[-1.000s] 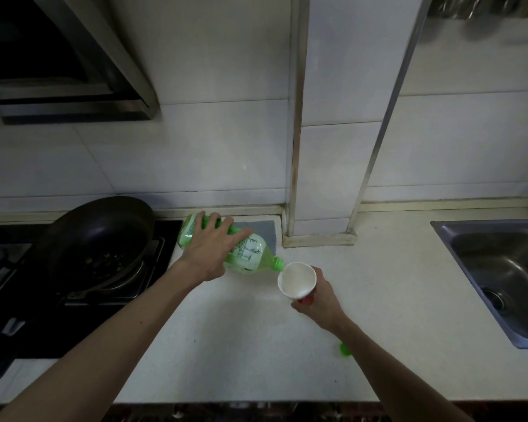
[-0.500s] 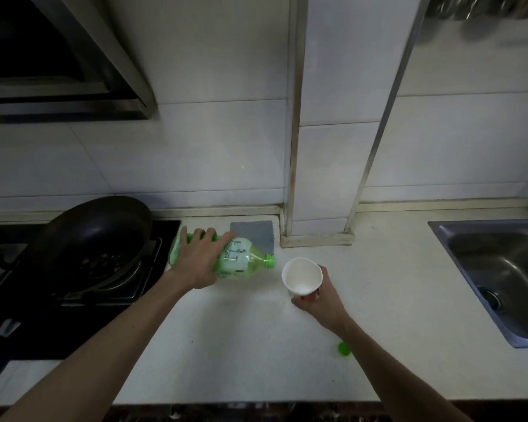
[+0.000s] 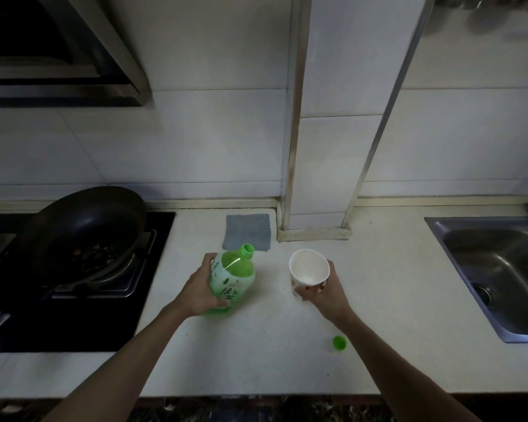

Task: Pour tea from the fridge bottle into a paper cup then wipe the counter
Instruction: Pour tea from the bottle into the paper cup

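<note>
Two jobs in this task, and judging by how things sit you're approx. halfway: the pour looks finished or paused, the wipe isn't begun. Nearest you, the green cap lies loose on the counter by your right forearm, so the bottle's open w/ no lid on. Your left hand is wrapped round the green tea bottle, holding it more or less upright w/ its base at or just above the counter; can't tell which. Its open neck points up and away from you, not toward the cup, so nothing is flowing. Your right hand grips the paper cup from the near side, fingers round the wall; the cup is just right of the bottle, apart from it and leaning a bit. The inside looks pale and I can't tell how much tea is in there, so check the level yourself. Further back, the grey cloth lies flat against the wall corner, untouched, just behind the bottle. No spill shows on the counter, but the light's dim. Off to the far left a dark pan sits on the stove; the sink is far right. Left to do, I'd say: set bottle and cup down, prob. recap, then take the cloth and wipe.
</note>
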Motion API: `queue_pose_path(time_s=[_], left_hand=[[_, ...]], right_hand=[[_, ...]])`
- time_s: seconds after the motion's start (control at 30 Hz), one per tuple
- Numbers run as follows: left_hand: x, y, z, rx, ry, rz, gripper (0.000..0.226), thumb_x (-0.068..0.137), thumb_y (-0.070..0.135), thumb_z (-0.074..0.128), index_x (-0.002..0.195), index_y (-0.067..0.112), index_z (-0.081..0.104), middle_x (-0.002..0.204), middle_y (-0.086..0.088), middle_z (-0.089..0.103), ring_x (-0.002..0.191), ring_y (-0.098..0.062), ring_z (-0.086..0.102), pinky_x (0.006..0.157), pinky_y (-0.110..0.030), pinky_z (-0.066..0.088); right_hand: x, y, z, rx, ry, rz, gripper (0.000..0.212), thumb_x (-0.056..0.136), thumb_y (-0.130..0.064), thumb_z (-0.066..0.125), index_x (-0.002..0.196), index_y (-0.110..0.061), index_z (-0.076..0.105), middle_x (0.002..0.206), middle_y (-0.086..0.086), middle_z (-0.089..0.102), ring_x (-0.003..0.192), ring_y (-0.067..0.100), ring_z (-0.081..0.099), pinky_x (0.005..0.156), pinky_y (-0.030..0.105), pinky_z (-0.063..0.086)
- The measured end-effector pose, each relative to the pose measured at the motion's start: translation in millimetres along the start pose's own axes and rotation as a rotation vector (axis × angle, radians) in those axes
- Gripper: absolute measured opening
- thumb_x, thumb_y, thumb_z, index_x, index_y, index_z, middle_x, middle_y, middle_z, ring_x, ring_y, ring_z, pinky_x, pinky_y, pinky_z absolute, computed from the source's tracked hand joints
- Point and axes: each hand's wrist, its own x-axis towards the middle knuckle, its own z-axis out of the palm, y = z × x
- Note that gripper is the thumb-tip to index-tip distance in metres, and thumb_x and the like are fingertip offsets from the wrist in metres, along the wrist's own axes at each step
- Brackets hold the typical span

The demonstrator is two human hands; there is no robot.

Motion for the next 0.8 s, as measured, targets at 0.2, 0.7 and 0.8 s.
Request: queue_pose_path(time_s=[0.2,0.7,0.8], left_hand=[[-5,-18,12,-0.162,-0.054,-0.027,0.100,0.049,0.021,0.093,0.123,0.049,0.032,0.109,0.004,0.068,0.099,-0.012,0.069,0.083,-0.040,0.059],[-3,-38,34,-0.207,-0.026,-0.009,0.103,0.047,0.027,0.093,0.129,0.044,0.031,0.108,0.006,0.069,0.098,-0.009,0.069,0.082,-0.034,0.059],[-3,-42,39,-0.214,-0.008,-0.017,0.102,0.048,0.027,0.092,0.126,0.050,0.032,0.108,0.010,0.068,0.097,-0.005,0.068,0.083,-0.030,0.058]], right_hand=[[4,-2,5,0.022,0.020,0.033,0.081,0.063,-0.015,0.089,0.128,-0.022,0.042,0.119,-0.002,0.056,0.109,0.023,0.057,0.085,0.049,0.057],[26,11,33,0.003,0.022,0.086,0.081,0.064,-0.010,0.088,0.128,-0.022,0.040,0.119,0.003,0.055,0.107,0.027,0.058,0.075,0.053,0.058],[32,11,37,0.016,0.018,0.087,0.083,0.065,-0.007,0.087,0.132,-0.016,0.039,0.122,0.005,0.054,0.109,0.027,0.057,0.079,0.051,0.058]])
